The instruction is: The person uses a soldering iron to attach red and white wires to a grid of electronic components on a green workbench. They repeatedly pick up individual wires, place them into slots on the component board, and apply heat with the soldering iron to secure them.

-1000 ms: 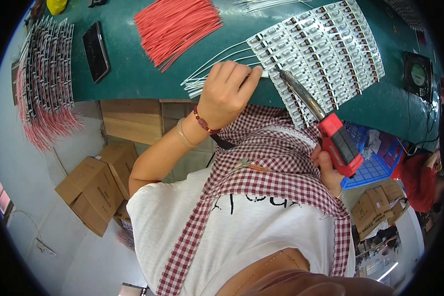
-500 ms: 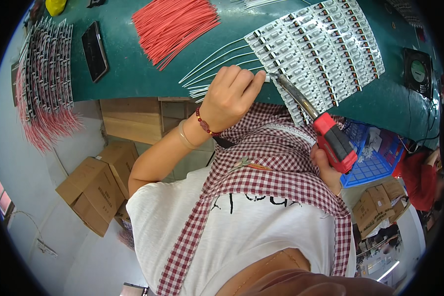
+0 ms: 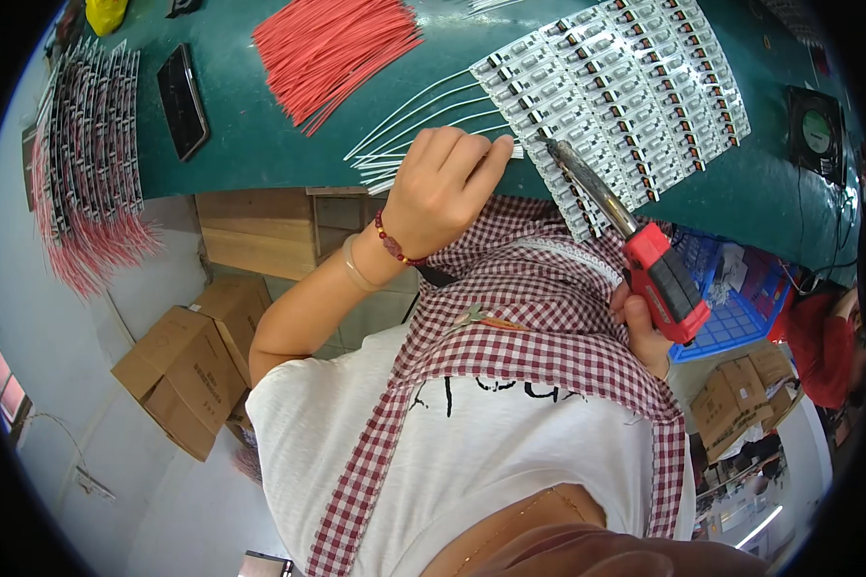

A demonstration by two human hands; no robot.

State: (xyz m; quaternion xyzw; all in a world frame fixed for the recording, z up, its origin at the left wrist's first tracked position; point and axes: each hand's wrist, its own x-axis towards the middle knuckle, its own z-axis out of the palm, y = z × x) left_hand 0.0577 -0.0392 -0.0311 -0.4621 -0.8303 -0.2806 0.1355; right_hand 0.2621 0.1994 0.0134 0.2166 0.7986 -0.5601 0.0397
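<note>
A panel of white circuit boards (image 3: 618, 94) with small parts on them lies on the green table. Several thin white wires (image 3: 379, 179) fan out leftward from its left edge. My left hand (image 3: 445, 183) is closed in a pinch on white wire ends beside that edge; the fingertips partly hide them. In my right hand (image 3: 645, 332) is a soldering iron (image 3: 666, 279) with a red and black handle. Its dark metal tip points up and left, over the boards at the panel's lower left, a little right of my left fingertips. The iron's handle partly covers my right fingers.
Red wires (image 3: 335, 56) lie in a pile at the table's far side. To the left are a phone (image 3: 182, 102) and a stack of wired boards (image 3: 89, 144). A round-faced black device (image 3: 816, 137) sits at right, above a blue basket (image 3: 731, 322). Cardboard boxes (image 3: 185, 370) stand below left.
The soldering iron and my right hand have shifted slightly right and down, and the tip is farther from my left fingertips. My left hand has moved slightly left, still pinching.
</note>
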